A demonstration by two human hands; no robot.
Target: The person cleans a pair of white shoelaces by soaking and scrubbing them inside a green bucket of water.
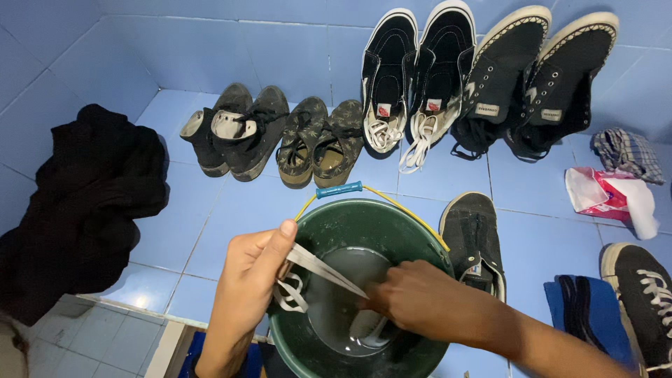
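Note:
A dark green bucket point(413, 245) with a yellow wire handle and blue grip point(339, 190) stands on the blue tiled floor, holding some water. My left hand point(248, 276) pinches one end of a white shoelace point(318, 267) at the bucket's left rim, with loops hanging below the fingers. My right hand point(420, 297) is inside the bucket, closed on the other end of the lace, which is stretched taut between both hands over the water.
Several pairs of dark shoes point(448, 77) line the blue wall. A single black shoe point(472, 234) lies right of the bucket, another point(644, 294) at far right. Black cloth point(84, 203) is heaped at left; a pink-white packet point(605, 196) and blue cloth point(577, 311) at right.

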